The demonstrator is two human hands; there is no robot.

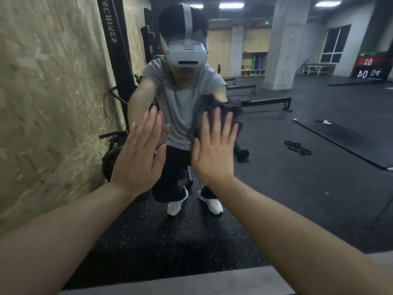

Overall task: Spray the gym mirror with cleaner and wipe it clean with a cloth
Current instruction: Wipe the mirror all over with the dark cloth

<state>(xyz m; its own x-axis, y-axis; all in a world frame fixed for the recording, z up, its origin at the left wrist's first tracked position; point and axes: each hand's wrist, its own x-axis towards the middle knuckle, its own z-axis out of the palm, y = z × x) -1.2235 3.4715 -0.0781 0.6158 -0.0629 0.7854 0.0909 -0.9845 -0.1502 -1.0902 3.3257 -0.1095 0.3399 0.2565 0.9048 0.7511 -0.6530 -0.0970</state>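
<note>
The gym mirror (297, 188) fills almost the whole head view and reflects the room and my own crouching figure. My right hand (212, 150) lies flat with straight fingers on a dark grey cloth (231, 109), pressing it against the glass. Part of the cloth sticks out above and to the right of my fingers. My left hand (138, 154) is flat against the mirror with straight fingers, to the left of the cloth and holding nothing. No spray bottle is visible.
A rough chipboard wall (53, 103) stands at the left. The mirror's lower edge meets a grey ledge (180, 282) at the bottom. In the reflection are black gym machines, benches, a pillar and dark rubber flooring.
</note>
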